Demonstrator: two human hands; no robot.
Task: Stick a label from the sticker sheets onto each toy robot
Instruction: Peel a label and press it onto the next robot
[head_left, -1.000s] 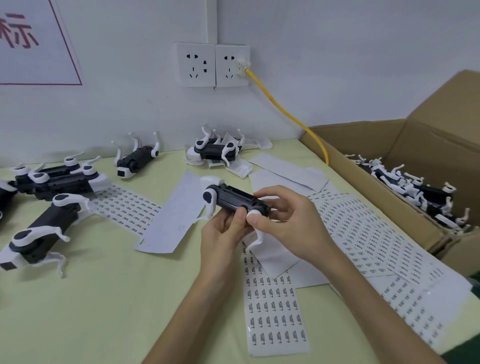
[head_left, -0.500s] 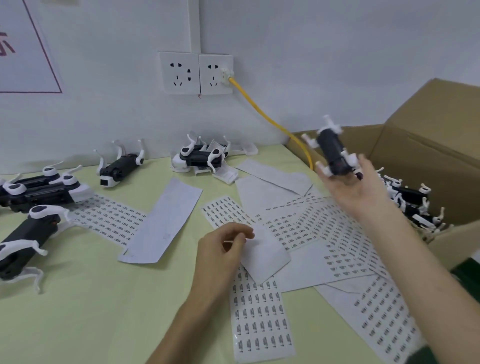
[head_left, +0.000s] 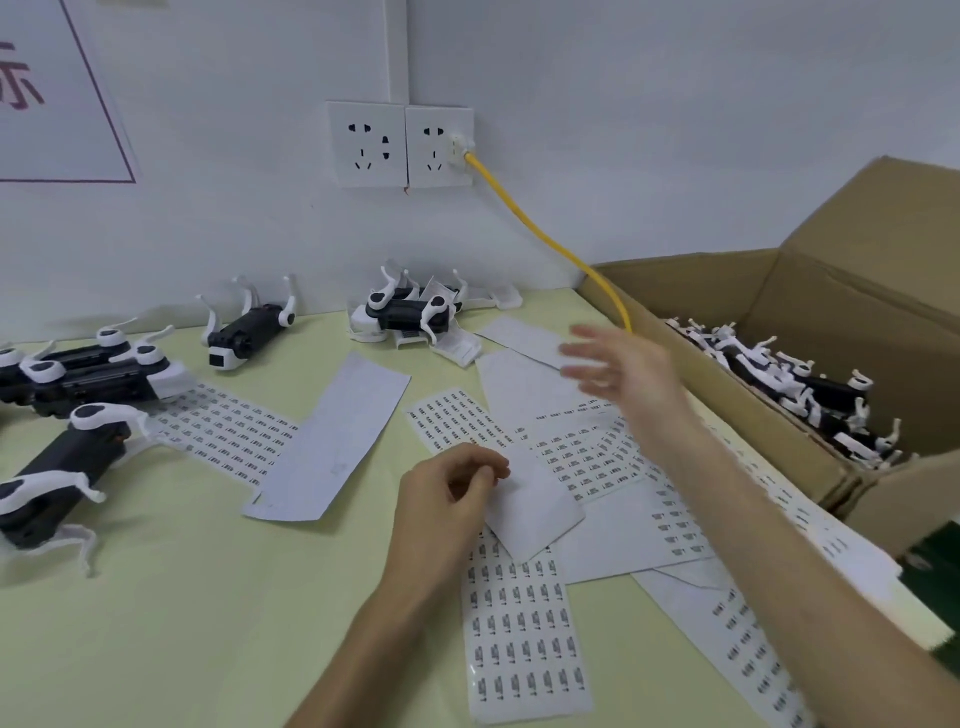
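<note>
Both hands hold no toy: my right hand (head_left: 618, 374) spread empty beside the brown cardboard box (head_left: 857, 327) of black-and-white plastic toy robots (head_left: 810, 392), my left hand (head_left: 447, 501) curled thumb-to-fingertip over the white printed sticker sheets (head_left: 519, 634), pinching anything or not I cannot tell; next, I'd fetch another robot.

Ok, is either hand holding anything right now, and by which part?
Right hand: nothing, fingers spread. Left hand: fingers curled over a blank sheet; whether it pinches anything cannot be told.

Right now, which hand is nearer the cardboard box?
Right. The right hand hovers open just beside the cardboard box, at its near wall. The left hand is over the sticker sheets mid-table, farther from it.
</note>
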